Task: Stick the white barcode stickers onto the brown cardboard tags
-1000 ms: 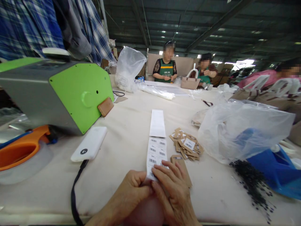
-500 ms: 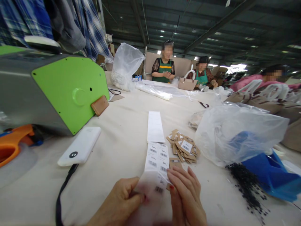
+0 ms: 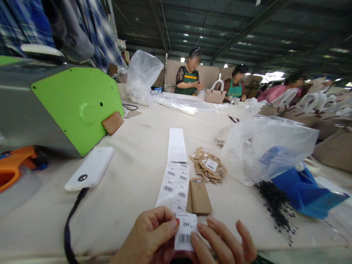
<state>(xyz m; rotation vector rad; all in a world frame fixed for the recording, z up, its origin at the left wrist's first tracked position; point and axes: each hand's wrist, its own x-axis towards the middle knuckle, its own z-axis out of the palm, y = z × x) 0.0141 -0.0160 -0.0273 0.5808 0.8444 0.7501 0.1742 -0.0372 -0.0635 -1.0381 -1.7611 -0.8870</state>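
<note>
A white price label (image 3: 186, 240) printed with "24" and a barcode stands between my two hands near the table's front edge. My left hand (image 3: 154, 234) pinches its left side with the thumb in front. At its right edge are the fingertips of my right hand (image 3: 220, 238); its other fingers fan out and its thumb is hidden. Just behind lies the label sheet (image 3: 169, 187), with two columns of barcode labels. Beside it is a small stack of brown card tags (image 3: 202, 198), and further back a loose heap of labelled tags (image 3: 210, 165).
Left are a green and grey machine (image 3: 82, 106), a brown case (image 3: 113, 123), a white power bank (image 3: 92, 168) with a black cable, and an orange tool (image 3: 19, 167). Right are a clear plastic bag (image 3: 264, 150), black strings (image 3: 275, 205) and a blue container (image 3: 305, 190). Several people work beyond.
My right hand has lifted from the tags beside the sheet, uncovering their stack. A single label is now held up between both hands. The view has shifted slightly.
</note>
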